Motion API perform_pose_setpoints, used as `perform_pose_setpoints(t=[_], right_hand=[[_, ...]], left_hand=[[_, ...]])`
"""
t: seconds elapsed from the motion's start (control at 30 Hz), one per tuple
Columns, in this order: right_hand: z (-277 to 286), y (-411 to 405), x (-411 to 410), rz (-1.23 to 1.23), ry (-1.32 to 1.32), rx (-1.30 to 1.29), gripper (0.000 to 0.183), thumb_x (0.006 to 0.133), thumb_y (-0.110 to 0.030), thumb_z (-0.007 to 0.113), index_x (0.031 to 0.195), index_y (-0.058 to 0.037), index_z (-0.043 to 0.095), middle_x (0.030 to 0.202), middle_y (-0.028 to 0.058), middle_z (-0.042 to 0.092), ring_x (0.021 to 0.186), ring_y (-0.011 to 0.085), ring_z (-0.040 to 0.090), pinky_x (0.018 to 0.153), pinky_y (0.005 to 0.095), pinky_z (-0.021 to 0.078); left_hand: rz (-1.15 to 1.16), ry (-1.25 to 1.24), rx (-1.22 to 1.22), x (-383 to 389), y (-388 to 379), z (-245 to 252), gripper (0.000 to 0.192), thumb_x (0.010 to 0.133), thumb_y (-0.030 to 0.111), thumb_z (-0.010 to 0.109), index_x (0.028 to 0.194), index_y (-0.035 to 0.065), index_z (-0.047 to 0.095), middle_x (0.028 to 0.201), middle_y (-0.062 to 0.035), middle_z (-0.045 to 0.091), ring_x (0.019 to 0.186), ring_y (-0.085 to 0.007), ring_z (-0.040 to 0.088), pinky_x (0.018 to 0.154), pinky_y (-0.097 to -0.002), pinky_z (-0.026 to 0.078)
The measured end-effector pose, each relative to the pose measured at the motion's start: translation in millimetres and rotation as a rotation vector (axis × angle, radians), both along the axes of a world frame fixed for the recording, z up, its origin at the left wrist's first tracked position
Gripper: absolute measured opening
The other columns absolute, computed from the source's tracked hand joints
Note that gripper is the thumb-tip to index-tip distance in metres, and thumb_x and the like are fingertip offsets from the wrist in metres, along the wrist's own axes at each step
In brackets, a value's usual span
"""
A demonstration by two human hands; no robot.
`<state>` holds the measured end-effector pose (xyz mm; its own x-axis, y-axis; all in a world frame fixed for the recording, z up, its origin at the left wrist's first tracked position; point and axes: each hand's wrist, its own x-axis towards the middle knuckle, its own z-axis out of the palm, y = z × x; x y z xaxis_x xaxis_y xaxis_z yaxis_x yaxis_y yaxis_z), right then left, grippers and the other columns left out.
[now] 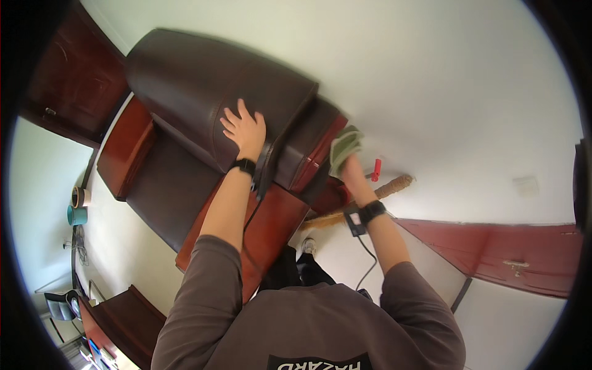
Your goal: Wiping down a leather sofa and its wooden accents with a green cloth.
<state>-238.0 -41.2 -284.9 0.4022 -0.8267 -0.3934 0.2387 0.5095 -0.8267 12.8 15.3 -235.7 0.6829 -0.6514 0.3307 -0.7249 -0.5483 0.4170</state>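
My left hand (246, 130) rests with spread fingers on the dark brown leather backrest (185, 78) of a sofa. A green cloth (344, 147) is in my right hand (353, 173), beside the end of a dark leather box-like part with a red edge (314, 143), close to the white wall. The cloth hides most of that hand's fingers. Both wrists wear black bands with cabled devices. Below my left forearm lies the glossy reddish wooden armrest (277, 222), and the brown seat cushion (173, 185) is to its left.
A red-handled item (377, 169), a rope-wrapped rod (395, 186) and broom-like bristles (323, 221) stand by the wall at right. A red door (499, 254) is at far right, another dark red door (78, 78) at upper left. A teal pot (77, 215) stands at left.
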Motion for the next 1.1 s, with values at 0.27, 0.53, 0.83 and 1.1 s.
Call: perform_pose_setpoints(t=[0.27, 0.53, 0.83, 1.1], right_hand=[[-22.3, 15.7, 86.9, 0.255, 1.385, -1.156, 0.053, 0.087, -0.041, 0.042, 0.136, -0.023, 0.035, 0.144, 0.0147, 0.021, 0.129, 0.0421, 0.021, 0.1, 0.0619, 0.0149], [-21.0, -44.6, 92.7, 0.032, 1.44, -1.246, 0.057, 0.082, -0.037, 0.046, 0.133, -0.0144, 0.038, 0.141, 0.0147, 0.029, 0.127, 0.0397, 0.026, 0.099, 0.0603, 0.0185], [-16.7, -49.0, 95.8, 0.078, 1.404, -1.231, 0.051, 0.081, -0.037, 0.046, 0.13, -0.0222, 0.044, 0.138, 0.0106, 0.034, 0.128, 0.0388, 0.027, 0.095, 0.0652, 0.019], [-10.8, 18.9, 93.7, 0.102, 1.423, -1.318, 0.053, 0.08, -0.036, 0.048, 0.131, -0.0202, 0.043, 0.14, 0.0138, 0.031, 0.126, 0.0411, 0.028, 0.095, 0.0643, 0.0202]], left_hand=[[0.587, 0.065, -0.071, -7.2, -39.3, -12.3, 0.055, 0.084, 0.031, 0.042, 0.135, 0.0153, 0.033, 0.14, -0.0262, 0.022, 0.126, -0.0476, 0.022, 0.101, -0.0539, 0.02], [0.603, -0.031, -0.106, -8.7, -46.0, -12.3, 0.053, 0.08, 0.028, 0.046, 0.13, 0.0127, 0.04, 0.137, -0.0252, 0.027, 0.124, -0.0471, 0.026, 0.099, -0.0559, 0.023], [0.604, -0.031, -0.131, -6.5, -41.4, -12.6, 0.053, 0.083, 0.032, 0.042, 0.132, 0.0123, 0.038, 0.137, -0.0257, 0.027, 0.125, -0.0467, 0.024, 0.101, -0.054, 0.019], [0.614, -0.054, -0.152, -3.4, -43.4, -16.9, 0.051, 0.082, 0.031, 0.043, 0.129, 0.012, 0.041, 0.136, -0.0264, 0.029, 0.124, -0.0474, 0.027, 0.099, -0.0545, 0.022]])
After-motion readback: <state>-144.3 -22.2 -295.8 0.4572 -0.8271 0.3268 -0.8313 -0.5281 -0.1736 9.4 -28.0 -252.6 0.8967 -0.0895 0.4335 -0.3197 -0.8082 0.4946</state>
